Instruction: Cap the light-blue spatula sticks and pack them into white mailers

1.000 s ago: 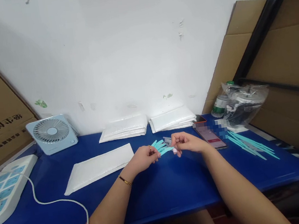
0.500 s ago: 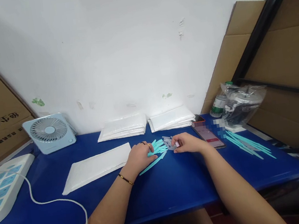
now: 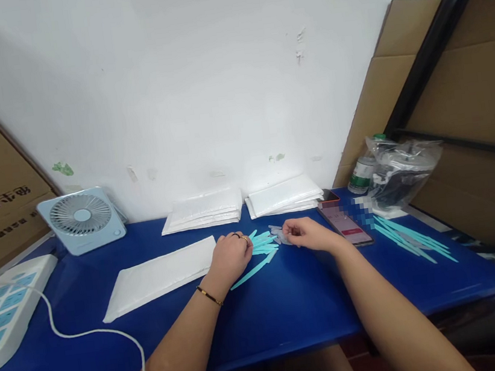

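Note:
My left hand (image 3: 231, 254) rests on the blue table (image 3: 282, 308), fingers curled over the near ends of several teal strips (image 3: 260, 249) that fan out toward the right. One strip lies apart, slanting toward me. My right hand (image 3: 307, 234) pinches a small grey piece (image 3: 280, 235) from a little pile just beyond the strips. A flat white padded envelope (image 3: 161, 276) lies left of my left hand.
Two stacks of white envelopes (image 3: 241, 204) sit by the wall. A small fan (image 3: 82, 220) and a power strip (image 3: 3, 306) with a white cable are at left. A phone (image 3: 346, 224), more teal strips (image 3: 412, 240), a plastic bag (image 3: 403, 171) and a bottle are at right. Cardboard stands both sides.
Both hands came down from just above the table; the teal strips are now laid on it, one slid loose toward me. My right hand shifted to the grey pieces.

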A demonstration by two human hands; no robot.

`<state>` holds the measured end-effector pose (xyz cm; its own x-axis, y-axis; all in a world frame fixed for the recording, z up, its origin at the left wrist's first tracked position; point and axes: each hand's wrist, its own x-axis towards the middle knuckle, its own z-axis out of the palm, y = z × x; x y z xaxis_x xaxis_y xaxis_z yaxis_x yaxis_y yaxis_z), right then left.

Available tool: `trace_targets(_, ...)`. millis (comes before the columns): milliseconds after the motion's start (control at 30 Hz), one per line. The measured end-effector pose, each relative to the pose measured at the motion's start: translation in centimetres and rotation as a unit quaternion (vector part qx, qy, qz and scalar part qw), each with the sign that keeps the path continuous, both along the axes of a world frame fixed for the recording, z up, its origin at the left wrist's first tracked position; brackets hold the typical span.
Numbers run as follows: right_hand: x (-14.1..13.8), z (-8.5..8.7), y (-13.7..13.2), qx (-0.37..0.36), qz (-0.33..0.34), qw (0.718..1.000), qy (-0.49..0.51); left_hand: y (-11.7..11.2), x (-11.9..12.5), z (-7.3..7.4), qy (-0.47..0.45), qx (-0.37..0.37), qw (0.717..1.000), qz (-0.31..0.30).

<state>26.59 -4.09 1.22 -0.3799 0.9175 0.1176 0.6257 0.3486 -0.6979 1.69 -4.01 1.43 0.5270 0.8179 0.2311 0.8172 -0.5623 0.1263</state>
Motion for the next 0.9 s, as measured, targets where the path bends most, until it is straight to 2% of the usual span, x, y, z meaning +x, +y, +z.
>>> trace_targets(100, 0.2, 0.2, 0.0, -0.013, -0.012, 0.998, 0.057, -0.2, -0.2, 0.3, -0.083, -0.036, 0.996, -0.003)
trace_targets(233, 0.4, 0.7, 0.1, 0.015, -0.045, 0.988, 0.149, -0.3, -0.4, 0.4, -0.193, -0.126, 0.973, -0.014)
trace_targets(333, 0.4, 0.9, 0.2, -0.013, -0.062, 0.968, 0.241, -0.2, -0.4, 0.4, -0.22, -0.151, 0.963, -0.013)
trace_targets(433, 0.3, 0.9, 0.2, -0.061, -0.067, 0.953, 0.29, -0.3, -0.4, 0.5, -0.213, -0.154, 0.965, -0.014)
trace_targets(567, -0.3, 0.9, 0.2, -0.076, -0.077, 0.954, 0.279, -0.4, -0.4, 0.8, -0.198, -0.151, 0.968, -0.017)
trace_targets(767, -1.4, 0.6, -0.1, -0.101, -0.032, 0.959, 0.263, -0.8, -0.4, 0.8, -0.203, -0.167, 0.964, -0.04)
trace_targets(900, -1.0, 0.9, -0.5, -0.19, 0.042, 0.969, 0.154, -1.1, -0.3, 0.5, -0.149, -0.223, 0.959, -0.088)
